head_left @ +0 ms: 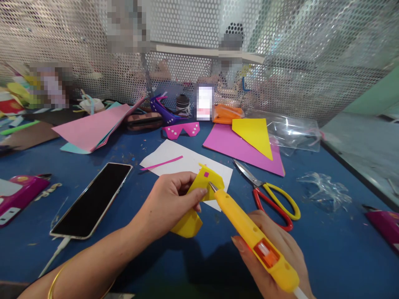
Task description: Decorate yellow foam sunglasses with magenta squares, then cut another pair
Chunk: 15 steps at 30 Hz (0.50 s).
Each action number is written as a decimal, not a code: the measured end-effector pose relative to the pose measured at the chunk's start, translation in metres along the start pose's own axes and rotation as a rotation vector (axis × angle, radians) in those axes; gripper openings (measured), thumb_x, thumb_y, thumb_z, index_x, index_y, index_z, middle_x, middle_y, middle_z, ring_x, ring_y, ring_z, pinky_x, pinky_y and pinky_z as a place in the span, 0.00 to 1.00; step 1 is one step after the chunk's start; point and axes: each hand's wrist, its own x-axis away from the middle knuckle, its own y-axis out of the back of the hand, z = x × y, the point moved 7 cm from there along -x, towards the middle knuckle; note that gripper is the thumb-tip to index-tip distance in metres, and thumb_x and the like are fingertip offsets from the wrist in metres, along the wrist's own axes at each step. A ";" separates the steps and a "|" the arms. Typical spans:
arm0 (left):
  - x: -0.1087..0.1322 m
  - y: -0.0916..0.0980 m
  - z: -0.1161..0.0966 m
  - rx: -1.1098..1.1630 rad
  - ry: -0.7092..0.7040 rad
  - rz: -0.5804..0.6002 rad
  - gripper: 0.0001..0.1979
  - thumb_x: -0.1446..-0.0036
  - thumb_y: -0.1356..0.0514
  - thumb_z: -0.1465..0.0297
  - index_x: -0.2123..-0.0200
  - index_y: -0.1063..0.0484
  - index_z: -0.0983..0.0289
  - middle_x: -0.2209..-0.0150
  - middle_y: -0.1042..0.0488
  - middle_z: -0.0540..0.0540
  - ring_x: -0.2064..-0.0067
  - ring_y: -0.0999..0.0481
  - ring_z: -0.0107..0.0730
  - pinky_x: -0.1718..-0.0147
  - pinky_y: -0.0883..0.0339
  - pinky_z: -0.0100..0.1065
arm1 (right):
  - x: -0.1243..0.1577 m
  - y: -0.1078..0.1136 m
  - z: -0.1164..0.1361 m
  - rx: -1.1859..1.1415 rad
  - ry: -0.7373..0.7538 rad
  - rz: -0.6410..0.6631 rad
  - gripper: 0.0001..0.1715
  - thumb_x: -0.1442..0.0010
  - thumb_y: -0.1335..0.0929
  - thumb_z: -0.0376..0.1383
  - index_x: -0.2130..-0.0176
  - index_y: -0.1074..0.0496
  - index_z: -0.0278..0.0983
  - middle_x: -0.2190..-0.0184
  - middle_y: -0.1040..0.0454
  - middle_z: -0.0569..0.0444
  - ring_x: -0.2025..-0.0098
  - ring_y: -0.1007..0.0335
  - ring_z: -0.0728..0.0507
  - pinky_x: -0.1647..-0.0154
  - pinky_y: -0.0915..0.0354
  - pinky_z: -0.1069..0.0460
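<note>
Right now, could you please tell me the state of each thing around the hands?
Left hand: pinching the yellow cutout.
Yellow cutout: held, pink square on it.
Right hand: gripping the glue pen.
Glue pen: nozzle at the cutout, contact unclear.
Scissors: lying down, blades closed.
Phone: screen dark, cable plugged in.
Plastic wrap: crumpled.
Pink strip: lying on the white paper.

Diffuse, moderately bright light covers the blue table (336,257), with a soft dark shadow between the bare left hand (174,192) and bare right hand (282,249). Glare glints off crumpled clear plastic film (324,192). The perforated silvery metal panel (190,25) stretches and blurs towards the edges; pixelation masks patches.
</note>
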 end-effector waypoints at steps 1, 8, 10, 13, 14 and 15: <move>0.000 0.000 0.000 0.004 -0.005 0.004 0.08 0.47 0.36 0.64 0.68 0.23 0.62 0.80 0.28 0.46 0.79 0.32 0.23 0.81 0.39 0.23 | 0.000 0.000 0.000 0.000 -0.003 0.001 0.10 0.33 0.35 0.43 0.63 0.33 0.40 0.73 0.27 0.55 0.74 0.28 0.46 0.80 0.35 0.53; 0.001 0.000 0.002 0.030 -0.003 0.013 0.07 0.45 0.36 0.66 0.66 0.23 0.62 0.80 0.29 0.45 0.79 0.32 0.22 0.80 0.39 0.22 | 0.001 -0.001 -0.001 -0.002 -0.011 0.004 0.09 0.33 0.35 0.42 0.63 0.33 0.40 0.73 0.27 0.55 0.73 0.28 0.46 0.79 0.36 0.54; 0.001 0.000 0.002 0.022 0.001 0.014 0.06 0.45 0.37 0.66 0.66 0.23 0.62 0.80 0.29 0.45 0.79 0.32 0.22 0.80 0.39 0.22 | 0.001 0.000 -0.002 -0.010 -0.018 0.000 0.09 0.34 0.35 0.42 0.64 0.33 0.40 0.73 0.28 0.55 0.75 0.29 0.47 0.79 0.36 0.53; 0.001 0.000 0.001 0.018 -0.004 0.019 0.06 0.45 0.37 0.65 0.67 0.24 0.62 0.80 0.29 0.45 0.79 0.31 0.22 0.80 0.38 0.23 | 0.000 0.000 -0.002 -0.019 -0.027 -0.002 0.11 0.34 0.35 0.43 0.65 0.33 0.40 0.74 0.28 0.55 0.75 0.29 0.47 0.80 0.37 0.54; 0.000 -0.001 0.000 0.019 -0.007 0.022 0.06 0.45 0.37 0.65 0.67 0.24 0.62 0.80 0.29 0.45 0.79 0.31 0.22 0.80 0.38 0.23 | 0.000 0.000 -0.002 -0.020 -0.026 -0.001 0.11 0.34 0.35 0.43 0.65 0.33 0.40 0.73 0.28 0.55 0.75 0.29 0.47 0.81 0.37 0.54; 0.000 -0.001 -0.001 0.020 -0.010 0.022 0.06 0.45 0.37 0.65 0.67 0.24 0.62 0.80 0.29 0.45 0.79 0.31 0.23 0.80 0.38 0.23 | 0.000 0.000 -0.002 -0.018 -0.024 0.000 0.10 0.34 0.35 0.43 0.65 0.33 0.40 0.73 0.27 0.55 0.75 0.29 0.47 0.81 0.37 0.54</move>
